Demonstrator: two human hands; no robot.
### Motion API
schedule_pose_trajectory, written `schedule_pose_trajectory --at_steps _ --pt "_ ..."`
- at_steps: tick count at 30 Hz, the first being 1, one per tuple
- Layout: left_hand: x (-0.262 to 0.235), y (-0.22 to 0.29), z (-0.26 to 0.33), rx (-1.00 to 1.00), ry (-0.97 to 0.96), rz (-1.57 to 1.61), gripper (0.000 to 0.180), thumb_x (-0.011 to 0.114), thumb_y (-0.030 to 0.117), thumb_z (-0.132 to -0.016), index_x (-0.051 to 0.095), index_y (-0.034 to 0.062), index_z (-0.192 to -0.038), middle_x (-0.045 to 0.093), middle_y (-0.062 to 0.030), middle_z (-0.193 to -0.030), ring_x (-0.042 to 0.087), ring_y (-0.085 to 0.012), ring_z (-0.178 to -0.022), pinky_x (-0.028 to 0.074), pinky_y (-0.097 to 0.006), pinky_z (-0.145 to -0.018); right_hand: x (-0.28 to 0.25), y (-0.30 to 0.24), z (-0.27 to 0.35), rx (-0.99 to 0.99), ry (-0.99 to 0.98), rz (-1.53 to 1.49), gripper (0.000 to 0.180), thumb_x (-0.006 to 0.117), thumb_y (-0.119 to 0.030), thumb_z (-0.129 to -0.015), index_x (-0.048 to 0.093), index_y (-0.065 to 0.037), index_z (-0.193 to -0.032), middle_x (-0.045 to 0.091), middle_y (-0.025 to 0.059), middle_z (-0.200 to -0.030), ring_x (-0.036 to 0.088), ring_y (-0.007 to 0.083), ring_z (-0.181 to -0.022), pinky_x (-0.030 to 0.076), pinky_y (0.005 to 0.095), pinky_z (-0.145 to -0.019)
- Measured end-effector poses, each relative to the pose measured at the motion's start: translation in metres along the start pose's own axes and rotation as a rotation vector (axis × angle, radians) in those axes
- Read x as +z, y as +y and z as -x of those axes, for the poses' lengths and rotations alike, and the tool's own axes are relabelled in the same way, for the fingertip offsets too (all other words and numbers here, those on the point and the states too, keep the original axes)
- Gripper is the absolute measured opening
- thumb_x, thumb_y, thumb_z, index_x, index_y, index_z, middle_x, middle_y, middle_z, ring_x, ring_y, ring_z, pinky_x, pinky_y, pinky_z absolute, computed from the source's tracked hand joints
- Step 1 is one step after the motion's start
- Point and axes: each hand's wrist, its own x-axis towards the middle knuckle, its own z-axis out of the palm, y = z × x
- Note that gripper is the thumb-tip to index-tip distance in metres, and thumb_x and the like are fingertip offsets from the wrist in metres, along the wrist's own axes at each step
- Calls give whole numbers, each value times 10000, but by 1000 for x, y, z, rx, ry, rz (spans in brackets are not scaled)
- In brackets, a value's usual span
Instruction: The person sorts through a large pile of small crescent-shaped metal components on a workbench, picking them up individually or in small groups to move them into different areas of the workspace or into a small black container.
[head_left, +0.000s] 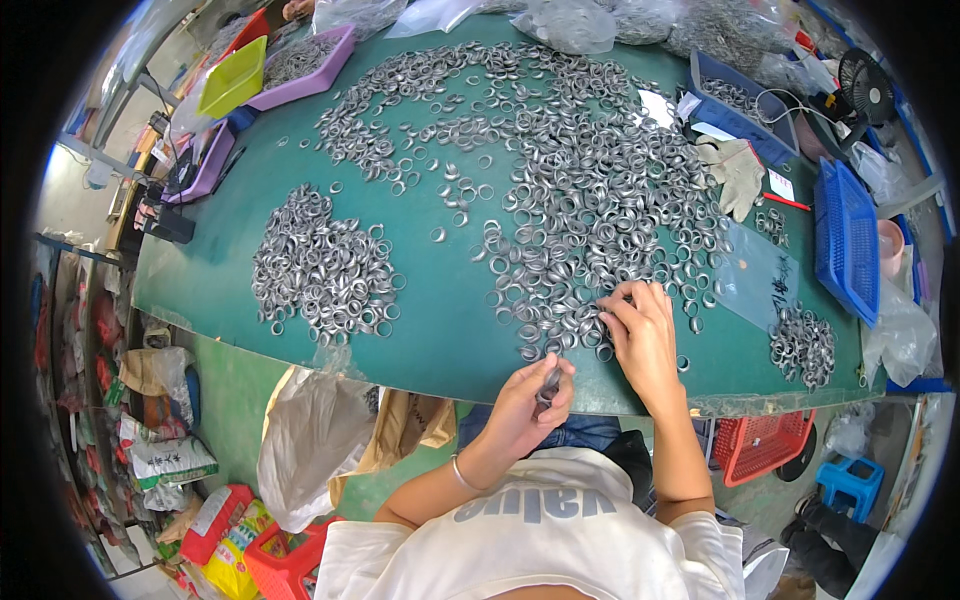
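The left hand (530, 405), with a band around its wrist, is above the near edge of the green desk (200, 265), its fingers curled and grasping at least one gray metal ring (548, 386); the exact number is hidden. The right hand (640, 335) reaches into the near side of the large heap of rings (600, 190), its fingers bent and touching the rings; whether they grip one cannot be told.

This heap spreads across the middle of the desk toward its far side, thinning into scattered single rings on its left. A separate pile of rings (325, 265) lies well apart on the left, and a smaller pile (803, 347) sits near the right corner. Between the heap and that corner lies a flat clear plastic bag (755, 270), with a pale work glove (738, 178) and a red pen (787, 202) beyond it. A blue plastic basket (845, 240) stands along the right edge. At the far left are a yellow-green tray (232, 80) and a purple tray (318, 82) containing metal pieces.
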Motion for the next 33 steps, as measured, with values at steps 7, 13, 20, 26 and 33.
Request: schedule_pose_trajectory --at_steps 7,13,20,26,33 --pt "7 0 2 -98 55 69 269 387 294 -1018 492 58 -943 454 -35 -712 375 -74 -526 281 -186 -399 7 13 13 54 76 -109 118 665 -39 -761 606 -29 -863 566 84 -913 510 282 -871 375 373 -750" --pt "-5 -4 0 -144 -103 198 305 393 314 -1017 449 91 -815 398 -8 -711 338 -55 -530 276 -163 -403 9 5 6 -33 21 -11 90 657 -38 -765 597 -34 -831 568 79 -920 510 279 -892 379 381 -775" --pt "8 -6 4 113 64 -300 285 455 268 -1000 487 57 -1189 417 -4 -734 331 -38 -513 258 -170 -407 -7 -20 33 112 6 -551 70 651 18 -765 613 4 -822 584 126 -831 548 294 -809 435 371 -729" --pt "7 -12 -18 219 139 -441 294 459 175 -995 445 47 -1260 500 -40 -803 362 -47 -536 277 -172 -439 14 -16 37 103 79 -430 80 652 29 -768 610 20 -835 592 128 -834 567 272 -759 455 349 -698" --pt "10 4 -19 95 87 -210 468 350 325 -1029 390 -34 -1327 557 -64 -809 422 -69 -586 322 -176 -454 9 -12 37 361 199 -707 48 617 34 -825 617 39 -873 606 84 -842 550 128 -704 442 245 -631"
